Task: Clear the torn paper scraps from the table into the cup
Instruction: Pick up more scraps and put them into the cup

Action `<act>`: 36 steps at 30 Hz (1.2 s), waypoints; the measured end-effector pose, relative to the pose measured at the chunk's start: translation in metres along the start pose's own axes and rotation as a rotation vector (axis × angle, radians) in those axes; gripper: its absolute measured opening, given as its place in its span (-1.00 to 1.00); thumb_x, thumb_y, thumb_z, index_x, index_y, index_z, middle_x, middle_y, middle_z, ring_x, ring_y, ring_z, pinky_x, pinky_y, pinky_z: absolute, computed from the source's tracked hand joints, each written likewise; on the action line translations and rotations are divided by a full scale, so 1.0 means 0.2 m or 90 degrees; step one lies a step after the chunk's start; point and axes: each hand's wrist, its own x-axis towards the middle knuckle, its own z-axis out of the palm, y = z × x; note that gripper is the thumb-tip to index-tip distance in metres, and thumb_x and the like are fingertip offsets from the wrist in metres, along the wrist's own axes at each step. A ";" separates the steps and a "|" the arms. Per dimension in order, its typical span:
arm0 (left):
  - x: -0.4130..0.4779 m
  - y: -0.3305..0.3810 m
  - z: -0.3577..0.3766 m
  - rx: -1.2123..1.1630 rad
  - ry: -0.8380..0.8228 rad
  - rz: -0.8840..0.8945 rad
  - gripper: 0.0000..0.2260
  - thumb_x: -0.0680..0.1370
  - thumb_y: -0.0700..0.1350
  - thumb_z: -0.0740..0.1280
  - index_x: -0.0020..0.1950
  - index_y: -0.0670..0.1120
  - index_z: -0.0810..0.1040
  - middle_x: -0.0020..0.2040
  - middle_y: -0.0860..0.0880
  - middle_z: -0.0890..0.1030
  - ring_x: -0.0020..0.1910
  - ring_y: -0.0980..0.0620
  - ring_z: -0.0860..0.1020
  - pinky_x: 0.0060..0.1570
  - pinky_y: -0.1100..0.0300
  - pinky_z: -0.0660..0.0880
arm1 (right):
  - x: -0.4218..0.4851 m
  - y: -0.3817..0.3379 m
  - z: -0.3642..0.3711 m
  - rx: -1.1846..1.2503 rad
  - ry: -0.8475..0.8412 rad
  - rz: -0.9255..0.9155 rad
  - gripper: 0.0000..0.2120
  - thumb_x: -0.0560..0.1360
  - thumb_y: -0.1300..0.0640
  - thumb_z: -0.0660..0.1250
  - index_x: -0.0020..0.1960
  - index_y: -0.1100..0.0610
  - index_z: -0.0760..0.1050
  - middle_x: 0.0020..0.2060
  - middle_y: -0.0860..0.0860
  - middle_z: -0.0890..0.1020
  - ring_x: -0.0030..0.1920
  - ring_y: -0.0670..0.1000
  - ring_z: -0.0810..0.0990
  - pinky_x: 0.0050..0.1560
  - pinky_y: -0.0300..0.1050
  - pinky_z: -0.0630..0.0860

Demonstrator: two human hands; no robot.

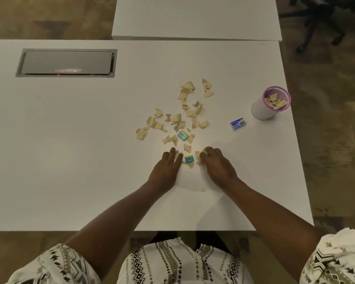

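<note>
Your right hand (pixel 217 162) curls its fingers (pixel 206 153) on a few paper scraps (pixel 184 117), your left hand (pixel 168 165) lies flat and holds nothing, and the cup (pixel 270 103) stands far to the right on the tabletop (pixel 70 150), nearer to your right hand.

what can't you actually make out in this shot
Head view, the only one:
- Scraps under the right hand: its curled fingers hide whether any are gripped.
- Cup: how full it is; the rim hides its depth.
- Print on the blue box and two teal boxes: too small.
- Left hand: palm covers anything beneath.
</note>
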 end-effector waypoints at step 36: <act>0.30 0.23 -0.44 -0.425 0.191 -0.193 -0.90 0.55 -0.21 0.34 -0.13 -0.19 0.61 -0.16 -0.04 0.64 -0.15 0.02 0.56 -0.13 0.19 0.47 | 0.02 0.45 -0.41 0.786 0.219 0.357 -0.88 0.49 0.19 0.45 0.02 0.18 0.66 -0.07 0.04 0.71 -0.22 0.01 0.70 -0.24 -0.29 0.59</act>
